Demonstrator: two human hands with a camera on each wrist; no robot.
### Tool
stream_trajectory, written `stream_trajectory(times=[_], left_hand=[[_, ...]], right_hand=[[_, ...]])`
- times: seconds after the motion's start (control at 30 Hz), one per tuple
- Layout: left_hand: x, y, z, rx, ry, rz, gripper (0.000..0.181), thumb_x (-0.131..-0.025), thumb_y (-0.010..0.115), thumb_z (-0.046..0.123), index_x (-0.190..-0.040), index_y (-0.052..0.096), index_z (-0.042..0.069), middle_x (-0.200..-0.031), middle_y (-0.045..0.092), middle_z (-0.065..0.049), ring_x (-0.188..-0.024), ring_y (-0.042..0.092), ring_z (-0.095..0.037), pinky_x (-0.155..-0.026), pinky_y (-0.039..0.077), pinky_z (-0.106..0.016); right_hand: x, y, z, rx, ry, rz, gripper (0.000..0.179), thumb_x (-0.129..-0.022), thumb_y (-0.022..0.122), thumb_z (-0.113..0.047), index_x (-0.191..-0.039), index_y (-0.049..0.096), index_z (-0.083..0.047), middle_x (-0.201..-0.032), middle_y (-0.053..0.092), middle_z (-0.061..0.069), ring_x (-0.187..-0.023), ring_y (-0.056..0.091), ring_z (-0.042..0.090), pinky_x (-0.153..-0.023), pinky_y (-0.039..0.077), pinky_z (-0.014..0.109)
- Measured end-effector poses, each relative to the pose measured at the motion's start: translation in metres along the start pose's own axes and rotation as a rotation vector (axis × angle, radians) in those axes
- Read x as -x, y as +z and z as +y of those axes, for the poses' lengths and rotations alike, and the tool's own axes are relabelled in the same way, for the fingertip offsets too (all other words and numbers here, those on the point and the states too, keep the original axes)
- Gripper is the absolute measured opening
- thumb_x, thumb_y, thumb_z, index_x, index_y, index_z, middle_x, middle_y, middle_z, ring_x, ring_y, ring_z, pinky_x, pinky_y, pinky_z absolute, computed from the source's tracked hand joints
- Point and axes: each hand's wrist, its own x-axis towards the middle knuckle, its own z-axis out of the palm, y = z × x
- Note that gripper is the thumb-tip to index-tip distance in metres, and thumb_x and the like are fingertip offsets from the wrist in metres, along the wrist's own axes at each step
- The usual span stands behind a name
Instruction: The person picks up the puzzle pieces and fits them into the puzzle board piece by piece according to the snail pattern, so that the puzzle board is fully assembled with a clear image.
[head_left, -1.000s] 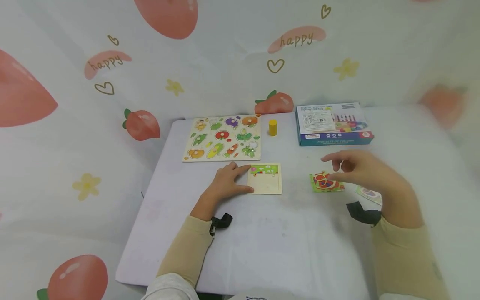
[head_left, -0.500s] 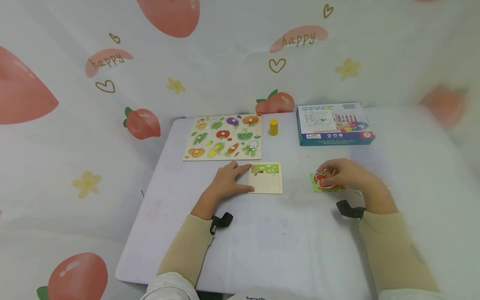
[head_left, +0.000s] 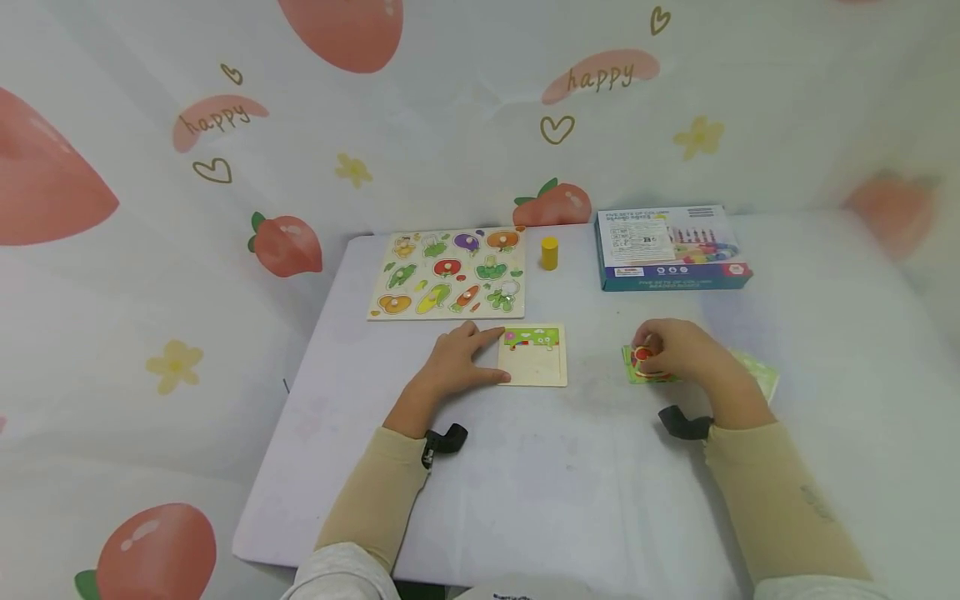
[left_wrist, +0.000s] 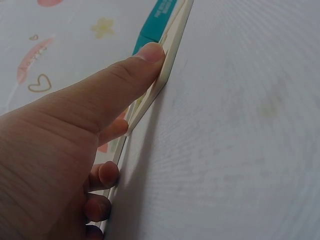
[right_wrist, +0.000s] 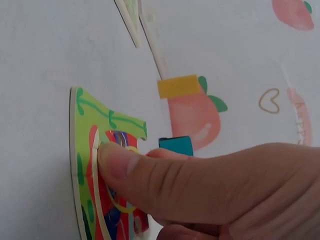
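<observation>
The left hand (head_left: 450, 367) spreads its thumb and index finger against the left side of a small wooden puzzle tray (head_left: 532, 368), which has a green printed strip along its top. In the left wrist view the thumb (left_wrist: 132, 70) lies along the tray's edge. To the right, the right hand (head_left: 686, 354) pinches a green and red jigsaw piece (right_wrist: 85, 165) close over the table. Its thumb (right_wrist: 122, 160) is on the red printed part, and the fingers hide much of the piece. Another light green puzzle piece (head_left: 763, 377) lies beyond the right wrist, partly covered.
Behind the tray lies a wooden vegetable puzzle board (head_left: 446, 275). A yellow cylinder (head_left: 550, 253) stands beside it, and a blue and white box (head_left: 672, 250) lies at the back right. A printed cloth (head_left: 450, 100) hangs behind the table.
The right hand has come down and left onto the red and green piece, its fingers closing on it. The light green piece shows more now. The left hand keeps its place at the tray.
</observation>
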Motion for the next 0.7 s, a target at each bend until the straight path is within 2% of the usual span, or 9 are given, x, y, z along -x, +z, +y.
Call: stream_trajectory(times=[0.4, 0.7], left_hand=[[-0.0003, -0.0018, 0.0009, 0.001, -0.001, -0.013, 0.089, -0.079, 0.080, 0.064, -0.155, 0.048, 0.031, -0.103, 0.047, -0.001, -0.084, 0.041, -0.020, -0.075, 0.033, -0.034], [-0.0002, -0.0012, 0.0003, 0.001, 0.000, -0.010, 0.089, -0.079, 0.080, 0.064, -0.155, 0.048, 0.030, -0.102, 0.046, 0.000, -0.083, 0.041, -0.020, -0.073, 0.033, -0.033]], right_hand=[[-0.0019, 0.0050, -0.0081, 0.038, 0.065, 0.030, 0.034, -0.089, 0.079, -0.009, -0.117, 0.064, 0.001, -0.115, 0.063, 0.022, -0.104, 0.054, 0.038, -0.096, 0.048, 0.055], [-0.0037, 0.0035, -0.0002, -0.006, 0.039, 0.026, 0.032, -0.089, 0.080, -0.013, -0.115, 0.067, 0.000, -0.111, 0.064, 0.019, -0.101, 0.054, 0.035, -0.088, 0.052, 0.047]])
